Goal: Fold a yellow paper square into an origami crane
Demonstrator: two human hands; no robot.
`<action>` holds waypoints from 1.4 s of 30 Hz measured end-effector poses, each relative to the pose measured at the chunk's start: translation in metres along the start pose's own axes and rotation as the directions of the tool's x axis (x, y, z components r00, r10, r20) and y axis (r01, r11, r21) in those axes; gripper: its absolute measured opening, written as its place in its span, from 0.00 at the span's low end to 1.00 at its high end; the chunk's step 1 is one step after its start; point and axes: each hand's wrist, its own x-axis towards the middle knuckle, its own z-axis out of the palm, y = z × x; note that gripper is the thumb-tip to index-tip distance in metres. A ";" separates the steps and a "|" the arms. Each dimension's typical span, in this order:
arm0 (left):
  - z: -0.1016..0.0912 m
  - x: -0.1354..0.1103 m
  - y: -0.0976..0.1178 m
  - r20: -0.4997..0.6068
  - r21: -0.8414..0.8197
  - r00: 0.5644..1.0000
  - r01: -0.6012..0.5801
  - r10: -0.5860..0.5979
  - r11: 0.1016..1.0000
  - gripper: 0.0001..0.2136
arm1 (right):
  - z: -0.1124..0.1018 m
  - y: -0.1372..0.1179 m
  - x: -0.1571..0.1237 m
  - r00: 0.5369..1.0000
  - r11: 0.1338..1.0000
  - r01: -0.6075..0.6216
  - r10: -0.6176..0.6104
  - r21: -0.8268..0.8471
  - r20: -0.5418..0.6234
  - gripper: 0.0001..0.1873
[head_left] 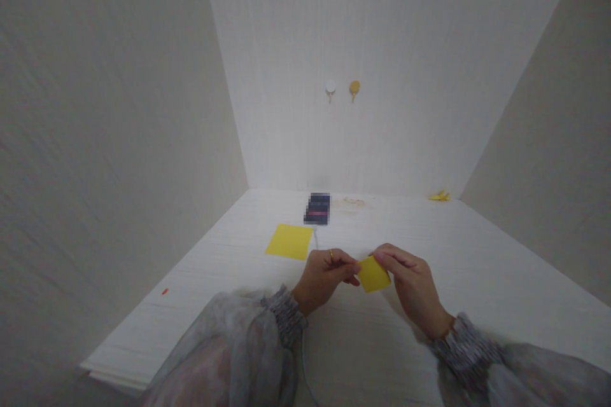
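Note:
Both my hands hold a small folded yellow paper (373,274) just above the white table (477,280). My left hand (324,276), with a ring on one finger, pinches the paper's left edge. My right hand (413,286) grips its right side with the fingers curled over the top. A flat yellow paper sheet (289,241) lies on the table beyond my left hand.
A phone (317,208) with a white cable lies at the back of the table. A small folded yellow piece (439,196) sits in the far right corner. Two wall hooks (342,88) hang on the back wall. A tiny red speck (165,291) lies near the left edge.

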 end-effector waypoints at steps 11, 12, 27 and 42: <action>0.000 0.001 -0.004 -0.075 -0.044 0.996 0.041 -0.045 0.998 0.08 | -0.005 0.001 0.003 0.989 0.992 -0.023 0.041 -0.127 0.142 0.10; -0.001 0.001 -0.004 -0.074 -0.052 0.996 0.043 -0.047 0.998 0.08 | -0.005 0.001 0.003 0.990 0.991 -0.021 0.039 -0.131 0.138 0.10; -0.003 0.006 -0.008 -0.036 0.076 0.999 -0.018 0.020 0.997 0.09 | 0.001 0.006 0.001 0.977 0.962 -0.002 0.060 -0.273 0.205 0.15; -0.002 0.004 -0.008 -0.161 -0.019 0.987 0.017 -0.020 1.000 0.10 | -0.003 0.015 0.007 0.960 0.961 -0.143 0.192 -0.236 0.203 0.15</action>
